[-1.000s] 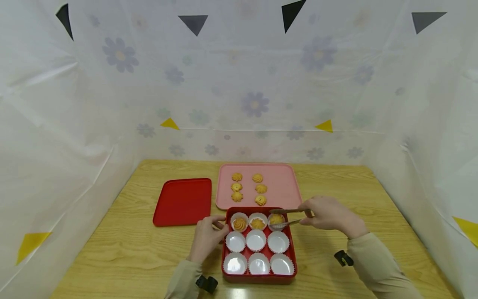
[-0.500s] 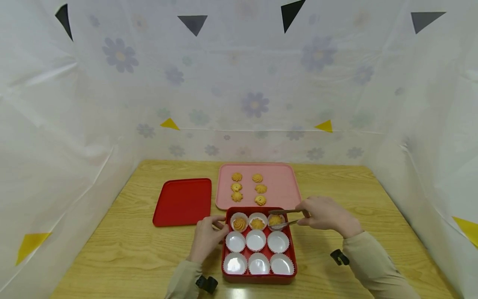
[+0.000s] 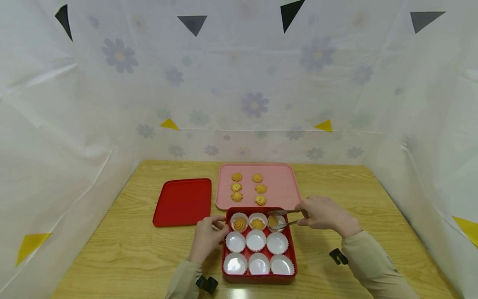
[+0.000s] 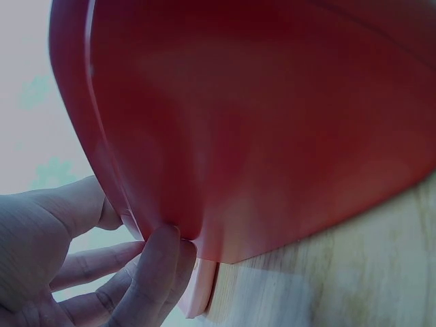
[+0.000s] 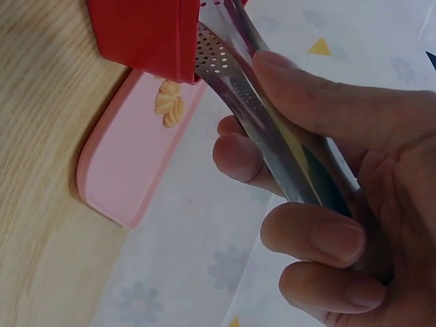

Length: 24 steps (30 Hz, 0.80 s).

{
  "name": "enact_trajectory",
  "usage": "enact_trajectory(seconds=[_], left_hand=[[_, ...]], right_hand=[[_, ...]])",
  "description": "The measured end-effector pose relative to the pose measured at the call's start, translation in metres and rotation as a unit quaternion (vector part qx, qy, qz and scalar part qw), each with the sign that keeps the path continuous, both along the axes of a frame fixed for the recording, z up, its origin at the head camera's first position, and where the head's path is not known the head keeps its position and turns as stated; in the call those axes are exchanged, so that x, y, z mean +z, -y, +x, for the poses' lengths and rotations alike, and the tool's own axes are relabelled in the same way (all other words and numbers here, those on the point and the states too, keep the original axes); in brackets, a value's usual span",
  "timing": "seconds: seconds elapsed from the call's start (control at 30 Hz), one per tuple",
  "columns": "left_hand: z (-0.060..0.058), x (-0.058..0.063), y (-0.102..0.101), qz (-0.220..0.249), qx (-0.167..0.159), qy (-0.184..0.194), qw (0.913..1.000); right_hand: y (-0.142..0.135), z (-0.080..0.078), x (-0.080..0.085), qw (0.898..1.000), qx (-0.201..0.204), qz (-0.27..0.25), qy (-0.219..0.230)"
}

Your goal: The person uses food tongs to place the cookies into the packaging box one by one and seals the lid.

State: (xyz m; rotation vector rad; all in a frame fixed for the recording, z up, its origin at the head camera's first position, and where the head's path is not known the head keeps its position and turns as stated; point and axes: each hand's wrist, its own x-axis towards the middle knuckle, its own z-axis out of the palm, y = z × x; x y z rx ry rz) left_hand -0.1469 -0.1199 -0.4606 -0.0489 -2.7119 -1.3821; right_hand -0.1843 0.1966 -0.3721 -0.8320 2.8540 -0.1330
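Observation:
A red square box (image 3: pixel 260 279) holds rows of white paper cups (image 3: pixel 255 241). In its back row sit a swirled cookie (image 3: pixel 240 224) at left and another cookie (image 3: pixel 257 224) in the middle. My left hand (image 3: pixel 209 237) grips the box's left wall near the back; in the left wrist view, its fingers (image 4: pixel 157 272) touch the outer wall. With my right hand (image 3: pixel 325 214) I hold metal tongs (image 5: pixel 272 139), whose perforated ends reach into the back right cup. A cookie (image 3: pixel 273 221) is between those ends, partly hidden; I cannot tell whether they grip it.
Behind the box a pink tray (image 3: pixel 284 182) carries several cookies (image 3: pixel 260 188) in two columns. A flat red tray or lid (image 3: pixel 183 202) lies to the left on the wooden table (image 3: pixel 123 257). White sheeting (image 3: pixel 239 83) encloses the back and sides.
My right hand and the tongs have shifted slightly left. The cookie in the back right cup has moved a little left and shows narrower. My left hand has stayed at the box.

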Motion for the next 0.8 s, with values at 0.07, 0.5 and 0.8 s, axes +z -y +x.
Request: enact_trajectory(seconds=[0.07,0.5,0.8], left_hand=[[0.000,0.000,0.000,0.002,0.000,0.003,1.0000],[0.001,0.000,0.000,0.009,0.001,0.003,1.0000],[0.000,0.000,0.000,0.010,-0.004,0.000,0.9999]], right_hand=[[-0.001,0.000,0.000,1.000,0.003,-0.001,-0.002],[0.010,0.005,0.009,0.998,0.009,0.026,-0.049],[0.027,0.009,0.017,0.993,0.020,0.073,-0.096]])
